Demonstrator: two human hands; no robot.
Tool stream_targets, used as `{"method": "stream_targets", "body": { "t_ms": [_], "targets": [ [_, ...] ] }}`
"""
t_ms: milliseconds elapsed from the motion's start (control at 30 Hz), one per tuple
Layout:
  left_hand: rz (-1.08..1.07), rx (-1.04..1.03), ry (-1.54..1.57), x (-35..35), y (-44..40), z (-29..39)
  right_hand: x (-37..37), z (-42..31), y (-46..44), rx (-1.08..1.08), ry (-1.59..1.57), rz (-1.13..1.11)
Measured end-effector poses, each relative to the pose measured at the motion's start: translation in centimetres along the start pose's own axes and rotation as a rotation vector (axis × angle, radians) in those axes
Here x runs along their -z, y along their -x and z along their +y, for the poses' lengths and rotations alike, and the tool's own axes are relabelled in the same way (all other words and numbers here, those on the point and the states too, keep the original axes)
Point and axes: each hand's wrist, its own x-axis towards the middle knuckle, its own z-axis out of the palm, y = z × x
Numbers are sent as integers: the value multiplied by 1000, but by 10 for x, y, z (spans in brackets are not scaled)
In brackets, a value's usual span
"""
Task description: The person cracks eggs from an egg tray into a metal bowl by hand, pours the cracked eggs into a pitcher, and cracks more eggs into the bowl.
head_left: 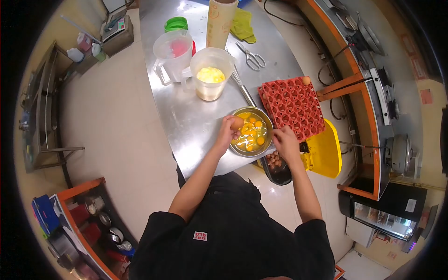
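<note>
Steel table (191,128) — two hands (227,134), one held egg (237,122)

A person extends both arms forward, the left forearm (199,181) and right forearm (305,189) bare and angling inward, leaving the hands near each other but apart. The left hand (225,134) bends its fingers into a grip, its wrist roughly in line with the forearm. Opposite, the right hand (287,141) shows its back, fingers curled inward toward the left; how tightly they close is unclear from above.
</note>
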Motion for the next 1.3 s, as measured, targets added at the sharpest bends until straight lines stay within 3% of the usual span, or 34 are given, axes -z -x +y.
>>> {"method": "stream_targets", "body": {
  "t_ms": [167, 267, 467, 1300],
  "targets": [
    [18, -14, -22, -2, 1, 2, -34, -1, -37, 331, 476, -195],
    [40, -22, -46, -2, 1, 0, -37, -7, -46, 332, 568, -327],
    [56, -41, -62, -8, 7, 7, -58, 5, -48, 432, 690, -305],
    [65, -48, -19, -5, 4, 3, -51, -10, -48, 324, 772, -441]
  ]
}}
